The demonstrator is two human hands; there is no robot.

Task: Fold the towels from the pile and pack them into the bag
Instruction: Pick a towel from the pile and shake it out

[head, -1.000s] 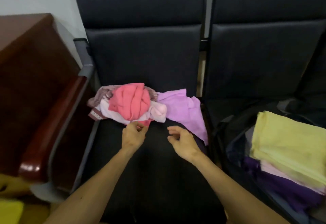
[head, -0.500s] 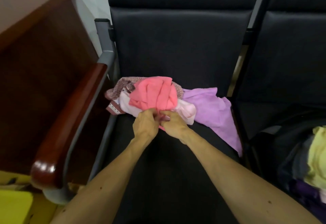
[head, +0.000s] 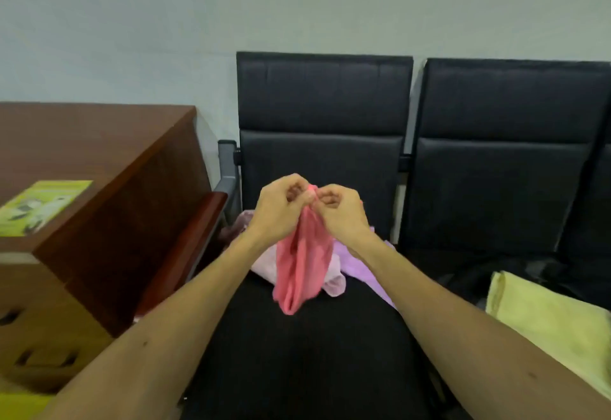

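We note a yellow towel [head: 545, 323] on the bag [head: 476, 275] at right, our left hand [head: 281, 209] and right hand [head: 342, 213] both pinching the top of the pink towel [head: 302, 267], hanging over the seat [head: 297, 353], pile [head: 352, 261] just behind

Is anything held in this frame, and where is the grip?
The pink towel: left hand and right hand both pinch its top edge, close together; the rest hangs down.

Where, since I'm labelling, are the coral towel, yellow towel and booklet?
coral towel [head: 302, 267], head view, middle of the hanging cloth.
yellow towel [head: 545, 320], head view, top face.
booklet [head: 43, 204], head view, cover.
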